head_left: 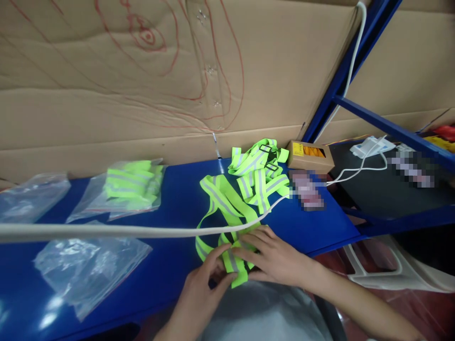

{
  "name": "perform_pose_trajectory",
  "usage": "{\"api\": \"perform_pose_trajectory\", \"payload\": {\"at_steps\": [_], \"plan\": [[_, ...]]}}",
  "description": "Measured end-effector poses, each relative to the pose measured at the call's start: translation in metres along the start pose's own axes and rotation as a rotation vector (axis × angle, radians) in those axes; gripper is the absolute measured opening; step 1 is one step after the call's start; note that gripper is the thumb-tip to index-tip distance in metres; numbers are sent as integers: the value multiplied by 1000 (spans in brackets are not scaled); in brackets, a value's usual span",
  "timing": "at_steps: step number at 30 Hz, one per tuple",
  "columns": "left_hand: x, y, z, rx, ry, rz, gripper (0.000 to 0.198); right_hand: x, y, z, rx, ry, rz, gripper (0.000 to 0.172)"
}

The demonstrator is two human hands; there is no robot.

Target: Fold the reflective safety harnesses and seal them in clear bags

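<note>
Neon-yellow straps with grey reflective stripes point(227, 203) lie on the blue table point(181, 189), running down to its front edge. My left hand point(204, 284) pinches the near end of the strap between thumb and fingers. From the right, my right hand point(266, 255) grips the same strap, its fingers bent over the folded part. Behind them sits a heap of similar straps point(258, 161) with black buckles. At the left, a clear bag point(135, 187) contains folded neon straps.
Clear plastic bags point(92, 265) lie on the left. A white cable point(124, 231) crosses above the table in front of the straps. An open cardboard box point(309, 163) stands at the back right, near a blue frame point(377, 116). A white plastic chair point(401, 265) is at the right.
</note>
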State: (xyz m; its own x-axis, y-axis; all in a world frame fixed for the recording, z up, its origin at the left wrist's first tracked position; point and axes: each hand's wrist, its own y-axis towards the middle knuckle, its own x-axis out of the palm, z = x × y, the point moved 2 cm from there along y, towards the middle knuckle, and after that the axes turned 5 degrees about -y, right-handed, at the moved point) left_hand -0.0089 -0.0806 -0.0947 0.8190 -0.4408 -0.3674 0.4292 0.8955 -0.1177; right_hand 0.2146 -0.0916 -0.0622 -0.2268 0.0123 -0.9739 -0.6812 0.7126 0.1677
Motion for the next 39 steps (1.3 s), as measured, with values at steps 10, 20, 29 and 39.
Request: {"api": "perform_pose_trajectory", "payload": {"at_steps": [10,20,29,39], "plan": [[-15,9,13,792,734,-85,60,21,-12,-4,-109,-132,137,33],[-24,76,38,993,897,-564,103,11,-25,-1,-284,-90,142,29],[-4,74,36,729,690,-583,79,-1,-42,6,-238,-74,108,32],[-2,71,31,750,768,-481,59,-5,-39,8,-246,-11,65,40]]}}
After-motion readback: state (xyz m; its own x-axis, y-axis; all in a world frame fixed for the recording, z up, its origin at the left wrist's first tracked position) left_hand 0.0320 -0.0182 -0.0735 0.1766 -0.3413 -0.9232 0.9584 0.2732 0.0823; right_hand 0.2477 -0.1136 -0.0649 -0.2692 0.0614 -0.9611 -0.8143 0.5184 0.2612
